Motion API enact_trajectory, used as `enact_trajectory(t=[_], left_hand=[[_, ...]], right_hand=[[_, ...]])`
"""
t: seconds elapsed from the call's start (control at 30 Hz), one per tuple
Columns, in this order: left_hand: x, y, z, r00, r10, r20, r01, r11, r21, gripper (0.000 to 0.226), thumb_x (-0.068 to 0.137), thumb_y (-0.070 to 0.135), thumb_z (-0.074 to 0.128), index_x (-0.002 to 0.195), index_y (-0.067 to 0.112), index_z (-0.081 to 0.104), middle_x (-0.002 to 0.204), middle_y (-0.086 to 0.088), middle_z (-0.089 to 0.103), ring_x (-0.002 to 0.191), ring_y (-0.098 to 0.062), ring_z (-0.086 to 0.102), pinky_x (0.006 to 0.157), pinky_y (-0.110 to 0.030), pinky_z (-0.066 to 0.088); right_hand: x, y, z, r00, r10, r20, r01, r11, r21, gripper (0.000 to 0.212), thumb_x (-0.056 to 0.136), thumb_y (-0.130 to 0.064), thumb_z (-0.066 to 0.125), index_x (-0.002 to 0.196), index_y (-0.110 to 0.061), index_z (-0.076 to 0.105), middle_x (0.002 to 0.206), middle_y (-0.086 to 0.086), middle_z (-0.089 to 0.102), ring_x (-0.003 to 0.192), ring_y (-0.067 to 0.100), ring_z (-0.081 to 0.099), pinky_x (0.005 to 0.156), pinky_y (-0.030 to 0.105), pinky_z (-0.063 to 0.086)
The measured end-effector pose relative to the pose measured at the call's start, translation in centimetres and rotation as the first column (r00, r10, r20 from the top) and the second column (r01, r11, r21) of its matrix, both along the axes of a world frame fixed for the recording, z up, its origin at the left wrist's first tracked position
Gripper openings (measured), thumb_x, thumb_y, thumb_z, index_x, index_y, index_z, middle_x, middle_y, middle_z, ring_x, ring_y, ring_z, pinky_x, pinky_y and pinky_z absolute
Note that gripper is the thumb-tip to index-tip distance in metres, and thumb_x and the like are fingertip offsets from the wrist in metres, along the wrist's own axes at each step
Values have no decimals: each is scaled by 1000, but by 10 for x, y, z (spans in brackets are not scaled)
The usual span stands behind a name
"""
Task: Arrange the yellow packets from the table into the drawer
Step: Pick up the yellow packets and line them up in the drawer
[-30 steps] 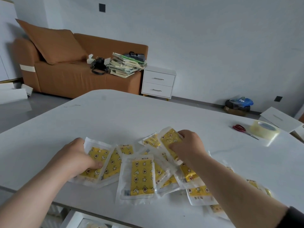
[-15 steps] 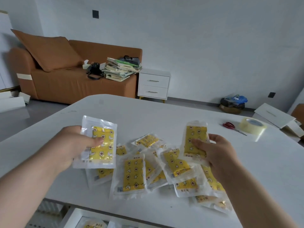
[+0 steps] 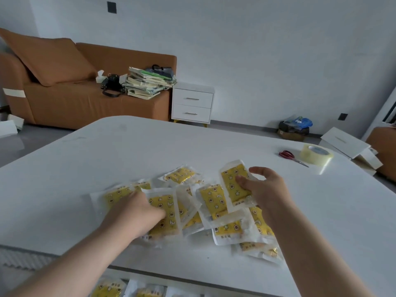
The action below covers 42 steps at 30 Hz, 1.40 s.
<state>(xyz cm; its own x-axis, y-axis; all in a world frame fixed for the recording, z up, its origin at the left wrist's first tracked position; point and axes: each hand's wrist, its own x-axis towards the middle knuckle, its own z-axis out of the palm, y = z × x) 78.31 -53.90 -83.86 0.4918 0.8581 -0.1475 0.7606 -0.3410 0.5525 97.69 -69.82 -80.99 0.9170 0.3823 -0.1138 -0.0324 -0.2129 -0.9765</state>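
Several yellow packets (image 3: 211, 201) in clear wrappers lie in a loose pile on the white table (image 3: 192, 144), near its front edge. My left hand (image 3: 132, 213) is down on the left of the pile, its fingers closed on a packet (image 3: 165, 207) there. My right hand (image 3: 265, 189) grips another packet (image 3: 232, 182) by its right edge and holds it tilted just above the pile. Below the table's front edge the open drawer (image 3: 182, 293) shows, with a few yellow packets (image 3: 107, 288) lying in it.
Red-handled scissors (image 3: 286, 154) and a roll of clear tape (image 3: 316, 154) lie at the table's far right. Beyond the table stand an orange sofa (image 3: 70, 103) with a stack of papers and a white two-drawer cabinet (image 3: 192, 106).
Both hands lifted a packet from the pile. My left hand has since come back down onto the left of the pile. My right hand still holds its packet, now lower.
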Motion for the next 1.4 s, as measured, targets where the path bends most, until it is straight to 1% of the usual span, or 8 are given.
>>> enact_trajectory(t=[0.2,0.3,0.4,0.57,0.7,0.9,1.27,1.4], left_hand=[[12,-14,6,966,-73,-246,111,983,144,52,72,66,61,76,14,61,68,2,65,67,-16,64,54,-24,44],[17,-13,2,953,-65,-294,124,975,186,68,70,74,60,102,13,58,93,-3,64,88,-24,63,64,-28,46],[18,-13,1,938,-75,-339,154,965,213,83,70,75,61,127,16,48,121,-7,59,110,-27,57,76,-30,46],[21,-8,0,944,-96,-315,155,974,168,86,65,72,69,129,19,45,124,-4,57,111,-26,57,79,-30,46],[20,-3,1,955,-69,-288,104,988,110,96,55,73,75,127,18,45,123,-6,57,112,-26,56,83,-32,50],[21,-4,0,938,-53,-344,115,980,163,105,56,79,68,133,13,41,130,-9,55,120,-28,52,90,-32,47],[18,0,4,971,-99,-216,110,993,42,97,50,69,81,126,23,44,121,-2,57,100,-22,55,69,-30,45],[17,-1,6,967,-141,-213,158,985,69,96,54,62,83,133,29,38,128,3,58,112,-25,57,85,-35,51]], right_hand=[[0,11,-7,1000,1,10,0,998,-63,52,72,-22,87,116,-26,59,99,6,73,79,25,74,79,45,60],[-6,17,-10,994,39,104,-22,987,-160,55,75,-22,83,122,-28,54,100,0,66,79,18,68,68,36,58],[-18,23,-14,946,157,283,-36,920,-391,57,84,-22,71,135,-23,45,79,-11,51,64,5,53,49,23,42],[-25,29,-20,841,331,428,32,760,-649,41,86,-18,51,127,-13,44,87,-1,53,82,23,52,66,31,47],[-32,30,-19,820,394,416,28,697,-716,46,88,-42,55,121,-13,42,99,4,61,97,28,58,72,33,47],[-34,33,-17,803,450,391,26,628,-778,36,83,-42,57,99,-16,39,96,3,60,93,26,56,71,33,43],[-46,36,-19,762,499,414,-41,674,-738,49,83,-21,62,128,-15,42,112,9,53,103,30,54,77,31,43],[-41,31,-17,830,432,352,-124,759,-639,60,82,-23,71,134,-19,41,102,0,55,92,20,59,73,31,52]])
